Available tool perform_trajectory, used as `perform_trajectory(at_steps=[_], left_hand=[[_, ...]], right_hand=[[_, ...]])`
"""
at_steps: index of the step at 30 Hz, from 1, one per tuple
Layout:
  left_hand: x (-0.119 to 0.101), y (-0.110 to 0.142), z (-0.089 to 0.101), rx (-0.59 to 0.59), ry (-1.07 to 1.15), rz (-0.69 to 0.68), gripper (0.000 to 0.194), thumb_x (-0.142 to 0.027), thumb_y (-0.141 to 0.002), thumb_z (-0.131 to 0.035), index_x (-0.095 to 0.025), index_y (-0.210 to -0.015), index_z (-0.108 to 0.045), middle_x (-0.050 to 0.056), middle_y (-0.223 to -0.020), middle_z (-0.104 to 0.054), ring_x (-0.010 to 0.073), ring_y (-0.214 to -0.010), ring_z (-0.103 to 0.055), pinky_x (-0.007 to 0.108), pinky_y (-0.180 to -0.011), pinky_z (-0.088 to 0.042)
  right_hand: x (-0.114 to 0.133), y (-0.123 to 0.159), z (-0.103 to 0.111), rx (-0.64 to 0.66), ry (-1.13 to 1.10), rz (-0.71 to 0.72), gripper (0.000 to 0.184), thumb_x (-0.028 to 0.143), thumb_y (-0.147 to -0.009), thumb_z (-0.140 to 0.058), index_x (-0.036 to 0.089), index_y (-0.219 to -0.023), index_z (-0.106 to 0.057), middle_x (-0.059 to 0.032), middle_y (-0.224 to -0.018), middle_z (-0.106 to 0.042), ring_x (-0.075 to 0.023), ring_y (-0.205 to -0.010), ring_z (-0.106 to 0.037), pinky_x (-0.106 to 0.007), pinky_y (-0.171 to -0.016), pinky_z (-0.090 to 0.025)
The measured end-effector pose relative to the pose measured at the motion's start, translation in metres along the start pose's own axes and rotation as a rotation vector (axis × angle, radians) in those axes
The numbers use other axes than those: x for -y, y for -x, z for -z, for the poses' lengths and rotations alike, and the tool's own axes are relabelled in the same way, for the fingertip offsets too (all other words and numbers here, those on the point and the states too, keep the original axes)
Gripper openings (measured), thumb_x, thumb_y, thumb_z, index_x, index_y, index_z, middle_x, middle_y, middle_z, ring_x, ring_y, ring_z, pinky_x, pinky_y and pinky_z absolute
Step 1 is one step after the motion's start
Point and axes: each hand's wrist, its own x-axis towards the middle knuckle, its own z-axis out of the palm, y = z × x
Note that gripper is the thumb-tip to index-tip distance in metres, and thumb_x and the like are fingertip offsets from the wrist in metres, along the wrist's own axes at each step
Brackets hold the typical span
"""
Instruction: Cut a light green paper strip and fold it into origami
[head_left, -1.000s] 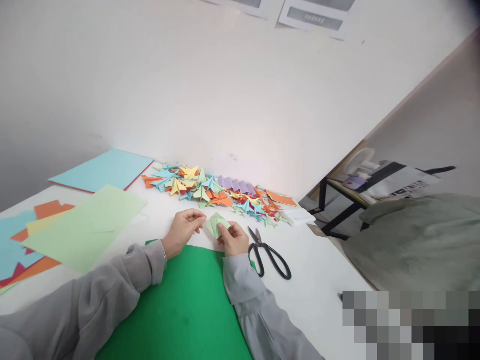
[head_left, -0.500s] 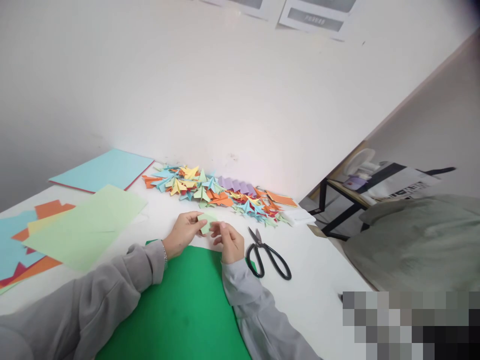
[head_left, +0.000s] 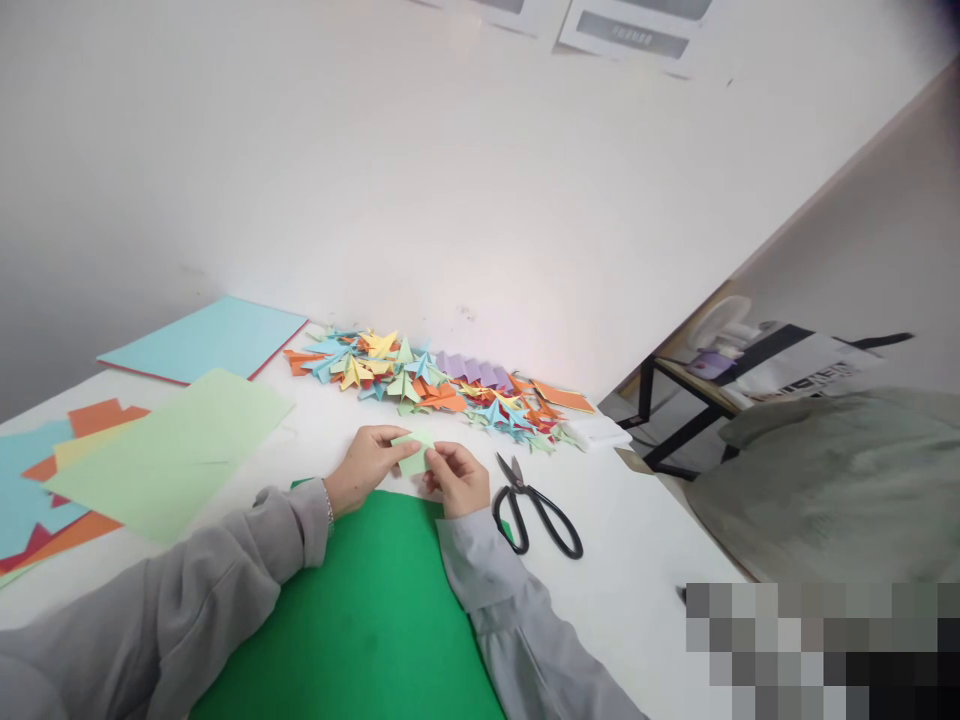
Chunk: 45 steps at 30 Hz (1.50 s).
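Observation:
A small piece of light green paper (head_left: 412, 455) is held up between my two hands, above the far edge of a green sheet (head_left: 367, 610). My left hand (head_left: 365, 465) pinches its left side between thumb and fingers. On its right side, my right hand (head_left: 459, 478) grips the paper with thumb and bent fingers. Black-handled scissors (head_left: 551, 522) lie with blades partly apart just right of my right hand. Beyond my hands is a heap of small folded paper planes (head_left: 405, 375) in several colours.
Large light green paper (head_left: 180, 450) and coloured scraps (head_left: 34, 470) lie at the left. Farther back is a blue sheet (head_left: 210, 335) over red. Orange paper (head_left: 564, 398) and a white packet (head_left: 600, 433) sit at the right end of the heap, near the wall. A black-framed shelf (head_left: 686, 395) stands beyond.
My right hand has closed its thumb and fingers on the right side of the light green paper. The paper has turned slightly; my left hand keeps its hold.

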Motion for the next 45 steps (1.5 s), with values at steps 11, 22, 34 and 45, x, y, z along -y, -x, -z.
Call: perform_trajectory(at_steps=[11, 22, 34, 45], left_hand=[[0.0003, 0.0014, 0.0016, 0.045, 0.054, 0.078, 0.029, -0.032, -0.059, -0.067, -0.009, -0.078, -0.068, 0.005, -0.06, -0.062, 0.0111, -0.05, -0.052, 0.022, -0.045, -0.041], [0.0005, 0.0014, 0.0013, 0.046, -0.002, 0.06, 0.025, -0.03, -0.057, -0.069, -0.011, -0.072, -0.069, 0.004, -0.056, -0.062, 0.0117, -0.046, -0.053, 0.022, -0.043, -0.043], [-0.0006, 0.0, 0.0012, 0.035, 0.084, 0.167, 0.03, -0.032, -0.053, -0.072, -0.008, -0.072, -0.068, 0.007, -0.059, -0.063, 0.0141, -0.05, -0.056, 0.025, -0.045, -0.044], [0.0038, -0.0017, 0.0015, 0.038, 0.079, 0.113, 0.039, -0.026, -0.051, -0.074, -0.008, -0.084, -0.06, 0.003, -0.061, -0.061, 0.0094, -0.046, -0.054, 0.023, -0.048, -0.044]], right_hand=[[-0.0002, -0.0019, 0.0022, -0.012, -0.039, -0.056, 0.031, 0.038, -0.054, -0.07, 0.015, -0.072, -0.06, 0.0049, -0.048, -0.054, -0.0065, -0.033, -0.045, -0.019, -0.032, -0.037], [-0.0009, -0.0019, 0.0025, -0.017, -0.022, -0.037, 0.028, 0.036, -0.054, -0.07, 0.014, -0.068, -0.061, 0.004, -0.048, -0.057, -0.0076, -0.034, -0.048, -0.02, -0.032, -0.042], [-0.0055, -0.0029, 0.002, -0.035, -0.105, -0.111, 0.031, 0.035, -0.048, -0.073, 0.015, -0.069, -0.062, 0.0046, -0.046, -0.055, -0.0087, -0.033, -0.048, -0.021, -0.031, -0.043], [-0.003, -0.0061, 0.0047, -0.073, -0.173, -0.065, 0.028, 0.031, -0.054, -0.069, 0.018, -0.069, -0.05, 0.0058, -0.049, -0.056, -0.0086, -0.036, -0.05, -0.02, -0.033, -0.041]])
